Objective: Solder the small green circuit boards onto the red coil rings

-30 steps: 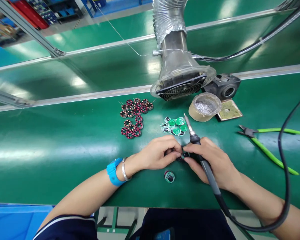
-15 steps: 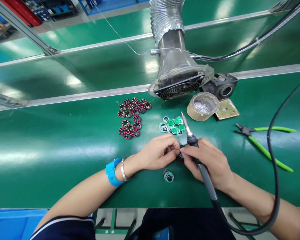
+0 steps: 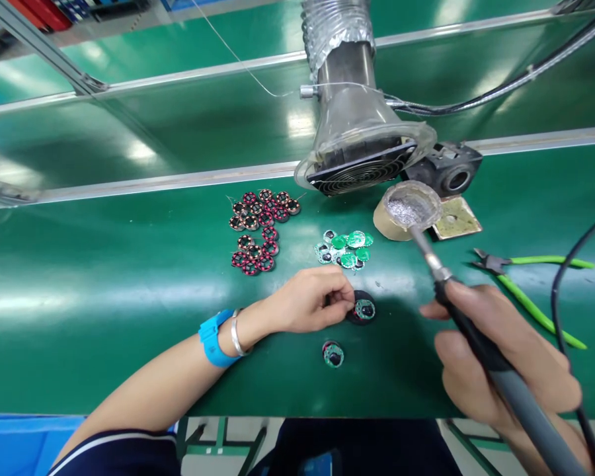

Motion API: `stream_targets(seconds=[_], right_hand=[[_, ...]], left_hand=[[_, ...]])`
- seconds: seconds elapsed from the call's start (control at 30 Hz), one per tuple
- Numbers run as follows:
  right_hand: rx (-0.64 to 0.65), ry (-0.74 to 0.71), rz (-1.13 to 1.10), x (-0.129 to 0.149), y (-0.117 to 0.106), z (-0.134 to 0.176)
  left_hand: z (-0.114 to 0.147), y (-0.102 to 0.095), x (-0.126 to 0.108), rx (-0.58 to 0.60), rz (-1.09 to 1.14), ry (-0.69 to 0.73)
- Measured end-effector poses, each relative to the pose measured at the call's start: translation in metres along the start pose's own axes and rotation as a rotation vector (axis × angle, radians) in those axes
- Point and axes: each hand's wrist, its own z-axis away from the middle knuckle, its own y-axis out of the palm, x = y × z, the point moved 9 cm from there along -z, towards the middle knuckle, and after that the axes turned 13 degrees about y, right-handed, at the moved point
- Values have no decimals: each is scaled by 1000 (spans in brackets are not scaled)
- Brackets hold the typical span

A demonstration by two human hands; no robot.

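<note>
Soldering iron [image 3: 482, 344], grasped in right hand [image 3: 528, 340], tip at tub [image 3: 389, 223]; round circuit board [image 3: 365, 309], edge pinched by left hand [image 3: 313, 301], seemingly for steadiness.

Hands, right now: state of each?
Left hand: closed, thumb and finger pinched at the edge of the small round board; can't tell whether it's held.
Right hand: closed, holding the soldering iron.
</note>
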Motion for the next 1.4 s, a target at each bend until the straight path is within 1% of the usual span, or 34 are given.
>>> stream_targets(seconds=[0.07, 0.13, 0.2, 0.27, 0.33, 0.43, 0.53, 0.6, 0.8, 0.9, 1.0, 1.1, 1.27, 1.4], right_hand=[[28, -12, 19, 7, -4, 1], [103, -18, 29, 14, -3, 1], [168, -71, 24, 23, -1, 1], [195, -151, 22, 31, 0, 2], [214, -179, 33, 34, 5, 3], [220, -145, 50, 31, 12, 3], [219, -146, 48, 31, 17, 6], [226, -153, 39, 31, 18, 9], [254, -119, 21, 25, 21, 15], [240, -113, -4, 25, 21, 15], [242, -133, -7, 27, 22, 15], [272, -148, 14, 29, 25, 12], [252, -141, 18, 29, 21, 10], [263, -178, 72, 31, 17, 10]], left_hand=[[0, 0, 1, 3, 4, -9], [1, 0, 2, 9, 9, -19], [1, 0, 2, 13, 12, -25], [0, 0, 2, 16, 9, -27], [0, 0, 2, 14, 2, -27], [0, 0, 2, 15, -5, -25], [0, 0, 2, 12, -10, -18], [0, 0, 1, 5, -13, -12], [0, 0, 1, 8, -33, -13], [0, 0, 1, 7, -38, -6], [0, 0, 1, 7, -44, -4], [1, 0, 1, 10, -50, -1], [0, -1, 1, 5, -55, 0], [1, -1, 1, 4, -54, -2]])
